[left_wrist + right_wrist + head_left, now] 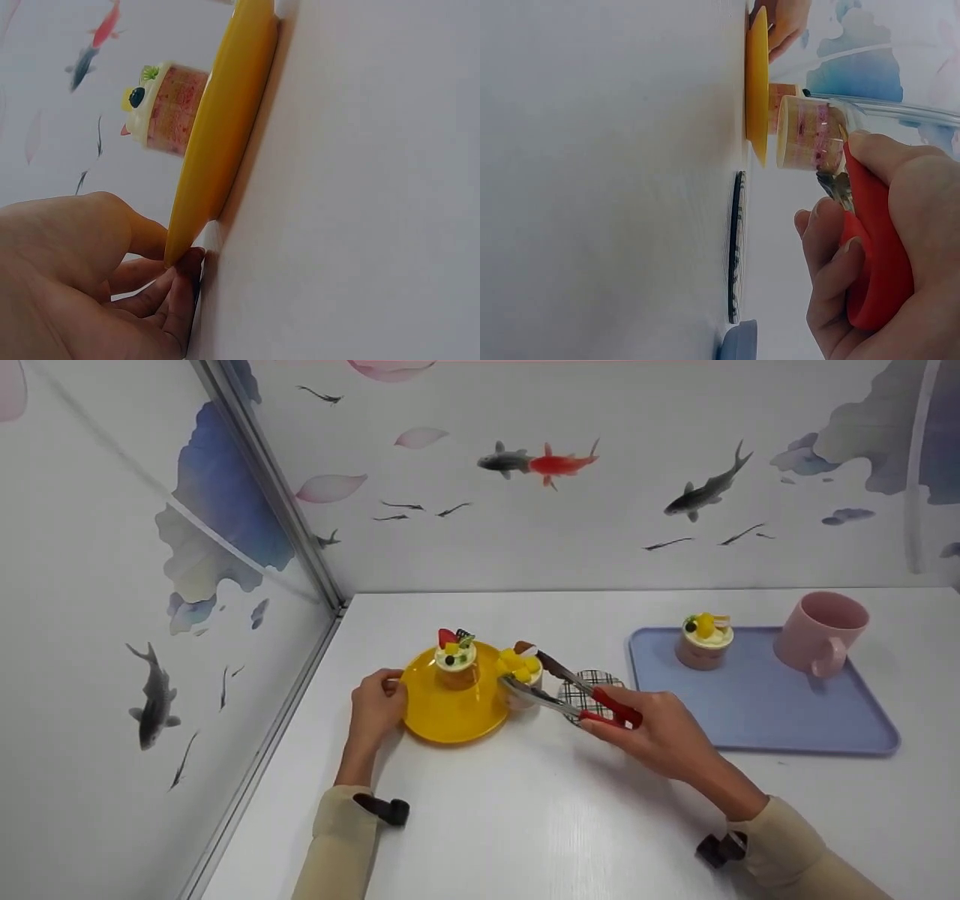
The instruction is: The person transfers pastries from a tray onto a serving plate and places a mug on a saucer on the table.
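My left hand (377, 706) pinches the left rim of a yellow plate (450, 720), thumb above and fingers below, as the left wrist view shows. A small dessert cup (456, 658) topped with fruit and cream stands on that plate. My right hand (664, 735) grips red-handled metal tongs (619, 711). Between the tongs' tips is a second dessert cup (520, 667) with yellow fruit cubes, at the plate's right edge. In the right wrist view this cup (806, 133) hangs above the table, apart from the plate's surface.
A round plaid coaster (591, 684) lies under and beyond the tongs. To the right, a blue tray (795, 720) bears a third dessert cup (703, 643) and a pink mug (819, 634). Printed wall panels (600, 532) rise behind and at the left of the white table (525, 825).
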The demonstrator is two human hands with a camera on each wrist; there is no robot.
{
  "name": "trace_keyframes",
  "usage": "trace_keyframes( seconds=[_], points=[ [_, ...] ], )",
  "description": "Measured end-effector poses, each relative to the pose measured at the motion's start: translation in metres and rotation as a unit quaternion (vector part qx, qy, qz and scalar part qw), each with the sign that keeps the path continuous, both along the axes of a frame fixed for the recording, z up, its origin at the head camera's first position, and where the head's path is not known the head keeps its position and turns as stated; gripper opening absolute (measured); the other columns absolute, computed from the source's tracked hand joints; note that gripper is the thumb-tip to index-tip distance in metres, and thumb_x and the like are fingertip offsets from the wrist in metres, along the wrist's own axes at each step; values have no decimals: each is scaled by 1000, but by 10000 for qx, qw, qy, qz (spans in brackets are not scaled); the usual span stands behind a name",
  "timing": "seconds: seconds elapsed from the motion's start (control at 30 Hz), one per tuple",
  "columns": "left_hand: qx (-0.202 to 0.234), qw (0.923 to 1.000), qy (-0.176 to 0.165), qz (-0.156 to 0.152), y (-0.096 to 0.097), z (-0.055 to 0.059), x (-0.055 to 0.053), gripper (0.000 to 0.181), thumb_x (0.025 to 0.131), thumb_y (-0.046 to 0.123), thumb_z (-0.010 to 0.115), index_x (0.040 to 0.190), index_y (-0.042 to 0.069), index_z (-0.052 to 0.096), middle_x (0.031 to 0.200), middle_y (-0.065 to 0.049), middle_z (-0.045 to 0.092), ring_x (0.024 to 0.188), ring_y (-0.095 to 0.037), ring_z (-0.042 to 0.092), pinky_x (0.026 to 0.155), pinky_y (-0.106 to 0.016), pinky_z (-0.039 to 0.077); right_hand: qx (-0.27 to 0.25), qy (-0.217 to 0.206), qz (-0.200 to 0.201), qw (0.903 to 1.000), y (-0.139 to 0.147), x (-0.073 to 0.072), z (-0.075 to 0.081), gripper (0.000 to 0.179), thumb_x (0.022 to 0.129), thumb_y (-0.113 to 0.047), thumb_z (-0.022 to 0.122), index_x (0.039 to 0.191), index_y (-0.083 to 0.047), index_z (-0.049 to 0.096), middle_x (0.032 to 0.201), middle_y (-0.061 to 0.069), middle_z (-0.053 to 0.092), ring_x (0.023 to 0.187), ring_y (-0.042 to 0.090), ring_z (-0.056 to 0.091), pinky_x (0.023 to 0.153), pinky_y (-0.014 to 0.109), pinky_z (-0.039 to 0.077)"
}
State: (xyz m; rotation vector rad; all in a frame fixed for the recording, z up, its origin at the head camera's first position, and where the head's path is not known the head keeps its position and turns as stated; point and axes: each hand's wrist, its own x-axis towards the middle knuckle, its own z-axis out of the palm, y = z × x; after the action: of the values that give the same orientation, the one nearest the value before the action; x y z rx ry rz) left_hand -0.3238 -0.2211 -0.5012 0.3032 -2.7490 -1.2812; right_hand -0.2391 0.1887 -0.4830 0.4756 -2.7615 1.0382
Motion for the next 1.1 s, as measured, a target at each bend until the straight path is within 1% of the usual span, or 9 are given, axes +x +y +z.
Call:
trace_keyframes(
  seconds=[0.07, 0.2, 0.37, 0.63, 0.73, 0.9, 1.0, 1.1],
  points=[
    [11, 10000, 7, -8, 0, 0, 0, 31, 97, 17, 57, 126, 9, 66, 109, -9, 70, 96, -22, 66, 85, -34, 57, -26, 29, 55, 10000, -2, 0, 0, 58, 83, -65, 69, 129, -30, 69, 71, -15, 61, 59, 10, 51, 45, 23, 37],
    [-31, 10000, -5, 1, 1, 0, 0, 32, 97, 17, 57, 127, 10, 65, 111, -9, 70, 98, -22, 66, 86, -34, 57, -59, 72, 128, 9999, -7, -2, 0, 58, 83, -63, 70, 129, -29, 69, 66, -12, 59, 55, 10, 49, 43, 23, 34],
    [-70, 9999, -60, 45, 0, 0, -1, 32, 97, 17, 57, 127, 11, 66, 109, -8, 69, 94, -21, 63, 84, -32, 56, -48, 68, 132, 9999, -13, -5, -2, 62, 82, -64, 70, 131, -27, 68, 65, -11, 57, 55, 10, 47, 44, 23, 34],
    [44, 9998, -187, 23, 0, 0, 0, 32, 98, 18, 57, 129, 11, 64, 110, -8, 68, 95, -21, 62, 86, -31, 57, -93, 9, 266, 9996, -28, -7, -5, 61, 82, -65, 70, 131, -30, 67, 72, -13, 61, 61, 10, 50, 47, 23, 37],
    [64, 9999, -152, 26, -1, 0, 0, 31, 97, 18, 58, 127, 11, 65, 108, -8, 68, 94, -21, 63, 85, -31, 57, -106, -58, 333, 9994, -34, -8, -5, 60, 82, -65, 70, 131, -30, 68, 77, -15, 64, 65, 10, 53, 49, 23, 40],
    [48, 10000, -67, 15, -1, -1, -1, 31, 97, 18, 58, 126, 10, 66, 106, -8, 68, 93, -21, 63, 84, -32, 57, -59, -239, 323, 9992, -44, -8, -5, 64, 80, -68, 69, 131, -29, 67, 84, -18, 67, 71, 10, 56, 53, 23, 45],
    [49, 10000, -54, 20, -1, -1, -1, 31, 97, 18, 58, 126, 10, 66, 106, -8, 69, 93, -21, 63, 84, -32, 56, 60, -282, 347, 9990, -49, -8, -5, 65, 80, -70, 68, 132, -30, 67, 81, -18, 65, 72, 10, 55, 54, 23, 45],
    [65, 10000, -22, 23, -1, 0, -1, 30, 97, 18, 58, 125, 10, 67, 107, -8, 70, 93, -21, 65, 85, -32, 57, 161, -276, 401, 9987, -55, -8, -5, 64, 80, -71, 67, 130, -31, 68, 75, -18, 62, 69, 9, 54, 53, 23, 43]
  ],
)
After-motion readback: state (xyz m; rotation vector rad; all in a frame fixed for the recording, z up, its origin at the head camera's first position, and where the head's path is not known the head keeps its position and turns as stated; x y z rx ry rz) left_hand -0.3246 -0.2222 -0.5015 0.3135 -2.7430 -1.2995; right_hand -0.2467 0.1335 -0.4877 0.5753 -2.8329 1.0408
